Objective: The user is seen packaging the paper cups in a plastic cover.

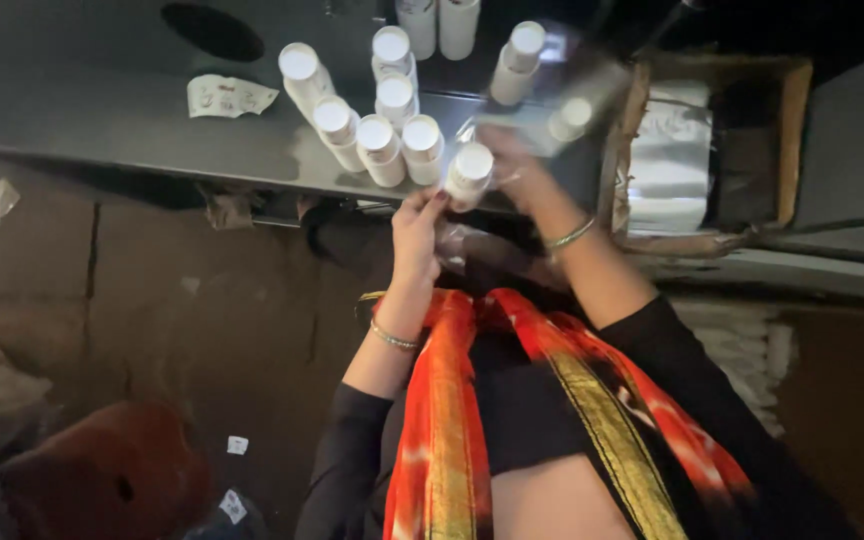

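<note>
1 view only, a head-worn camera looking steeply down and forward, close over the person's own chest and forearms. The dark worktable (132, 130) runs across the top of the picture, its near edge slanting down to the right. Below that edge lies the floor (202, 320). The table's right end meets a cardboard box (797, 110) at the upper right.
</note>
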